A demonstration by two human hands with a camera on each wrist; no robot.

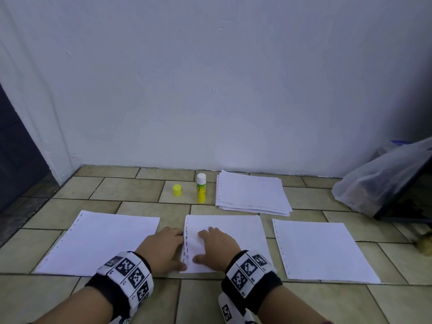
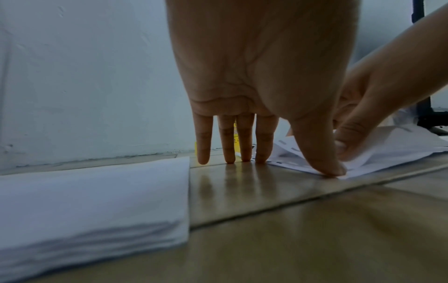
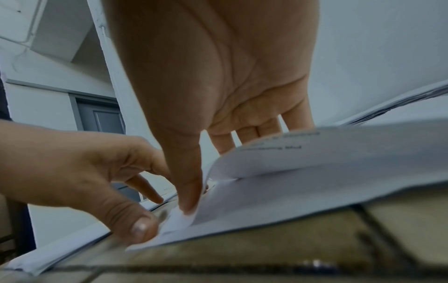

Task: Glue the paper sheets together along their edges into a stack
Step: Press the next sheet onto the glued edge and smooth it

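Three white punched sheets lie in a row on the tiled floor: a left sheet (image 1: 100,242), a middle sheet (image 1: 236,230) and a right sheet (image 1: 322,249). My left hand (image 1: 163,249) stands beside the middle sheet's punched edge. Its fingers (image 2: 244,143) are straight with their tips on the tile, and its thumb (image 2: 320,153) presses the sheet's near corner. My right hand (image 1: 215,244) lies on the middle sheet. Between thumb (image 3: 191,191) and fingers it pinches the top layer (image 3: 315,162), which bows up off a flat layer beneath.
An uncapped glue stick (image 1: 201,188) stands behind the sheets, with its yellow cap (image 1: 177,190) to its left. A stack of paper (image 1: 252,192) lies to the right of the glue, near the wall. A plastic bag (image 1: 378,178) and a dark frame sit at far right.
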